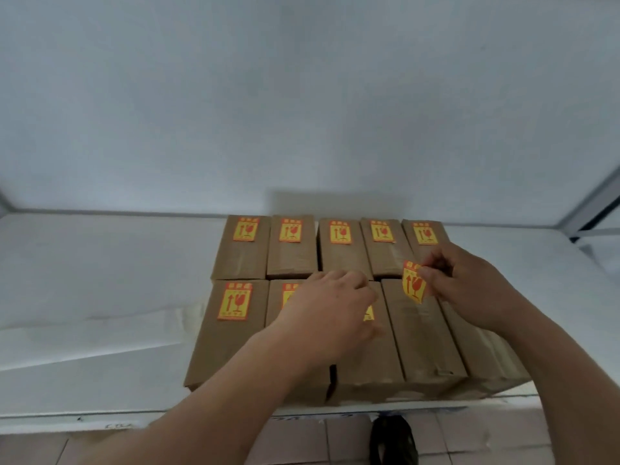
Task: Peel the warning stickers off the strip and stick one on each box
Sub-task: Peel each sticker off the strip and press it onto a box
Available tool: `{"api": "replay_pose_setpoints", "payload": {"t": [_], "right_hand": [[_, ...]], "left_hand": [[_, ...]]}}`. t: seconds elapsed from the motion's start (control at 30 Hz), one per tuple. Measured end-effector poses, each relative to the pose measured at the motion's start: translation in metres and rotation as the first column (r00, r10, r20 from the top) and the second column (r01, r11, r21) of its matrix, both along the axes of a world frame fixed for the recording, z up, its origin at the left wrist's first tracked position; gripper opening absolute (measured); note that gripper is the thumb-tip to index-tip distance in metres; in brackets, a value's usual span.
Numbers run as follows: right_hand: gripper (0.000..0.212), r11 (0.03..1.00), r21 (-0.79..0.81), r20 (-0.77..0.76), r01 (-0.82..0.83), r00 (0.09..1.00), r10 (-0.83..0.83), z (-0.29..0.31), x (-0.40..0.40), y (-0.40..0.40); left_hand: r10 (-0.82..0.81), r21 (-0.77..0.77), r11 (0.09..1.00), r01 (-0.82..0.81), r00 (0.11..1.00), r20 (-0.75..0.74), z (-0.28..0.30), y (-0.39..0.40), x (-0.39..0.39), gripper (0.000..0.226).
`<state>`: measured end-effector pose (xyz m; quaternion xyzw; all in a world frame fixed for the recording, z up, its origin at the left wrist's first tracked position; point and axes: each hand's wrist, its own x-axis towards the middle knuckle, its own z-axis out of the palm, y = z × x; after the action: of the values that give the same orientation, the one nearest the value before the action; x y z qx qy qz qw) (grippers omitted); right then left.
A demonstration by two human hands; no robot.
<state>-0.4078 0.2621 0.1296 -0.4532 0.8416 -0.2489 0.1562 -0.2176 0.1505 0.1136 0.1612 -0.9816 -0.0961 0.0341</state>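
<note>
- Our right hand (466, 283) pinches a loose yellow-and-red paper warning sticker (414, 282) by its top edge, above the far end of the fourth brown cardboard box (421, 333) in the near row. It curls, so it may fold on itself or land crooked.
- Our left hand (330, 308) lies flat on the third near box (364, 357), its grip open and holding nothing, hiding most of that box's sticker (368, 313); lifting carelessly could drag a loose corner.
- The bare fifth near box (483, 350), far right, sits under our right forearm, so we may skip it.
- No strip is visible on the white table (100, 297).
</note>
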Motion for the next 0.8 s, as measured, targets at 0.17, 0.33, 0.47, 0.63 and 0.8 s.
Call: {"api": "replay_pose_setpoints", "payload": {"t": [0.17,0.33,0.47,0.63,0.8], "right_hand": [[0.009,0.998,0.057,0.023,-0.037,0.999,0.036,-0.013,-0.022,0.005],[0.005,0.991,0.092,0.050,-0.101,0.994,0.097,-0.019,-0.023,0.001],[0.009,0.986,0.105,0.042,-0.128,0.991,0.124,-0.022,-0.021,-0.002],[0.010,0.980,0.147,0.060,-0.132,0.990,0.125,-0.023,-0.021,-0.003],[0.010,0.979,0.158,0.056,-0.127,0.991,0.119,-0.026,-0.021,-0.003]], "left_hand": [[-0.085,-0.046,0.995,0.089,0.994,0.073,-0.009,0.021,-0.024,0.052],[-0.120,-0.073,0.989,0.132,0.982,0.146,-0.020,0.027,-0.032,0.056],[-0.125,-0.078,0.987,0.141,0.976,0.176,-0.023,0.029,-0.034,0.059],[-0.117,-0.096,0.986,0.137,0.976,0.186,-0.025,0.029,-0.034,0.062],[-0.116,-0.084,0.987,0.133,0.977,0.181,-0.023,0.029,-0.034,0.062]]}}
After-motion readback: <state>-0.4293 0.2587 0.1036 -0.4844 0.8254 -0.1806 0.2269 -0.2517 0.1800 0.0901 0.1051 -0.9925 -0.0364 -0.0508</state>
